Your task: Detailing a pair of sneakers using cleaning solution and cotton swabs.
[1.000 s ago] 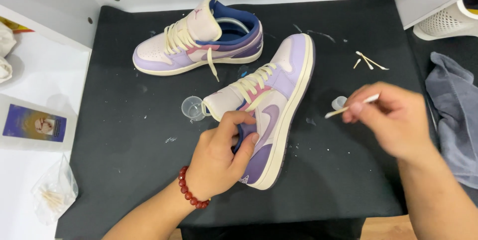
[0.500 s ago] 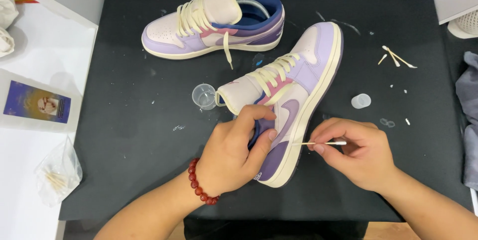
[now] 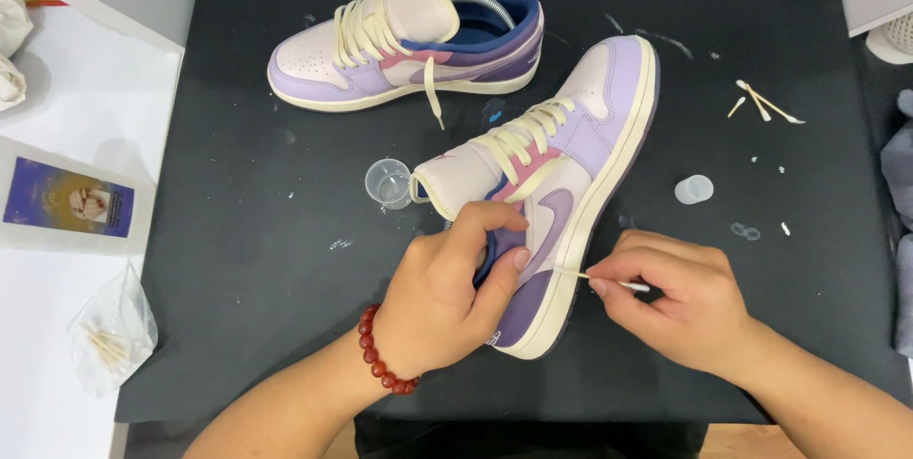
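While our left hand (image 3: 442,302) clamps the heel collar of the near sneaker (image 3: 547,197), tipped on its side mid-mat, our right hand (image 3: 680,302) pinches a cotton swab (image 3: 613,280) against its cream midsole. We judge the shoe light, firm-soled, soft-collared; the swab flimsy.

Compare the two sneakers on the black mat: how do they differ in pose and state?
The near sneaker lies tipped on its side, gripped at the heel by the left hand, while the right hand puts a cotton swab to its sole edge. The far sneaker stands upright, untouched. Both share lavender, pink and cream colouring with cream laces.
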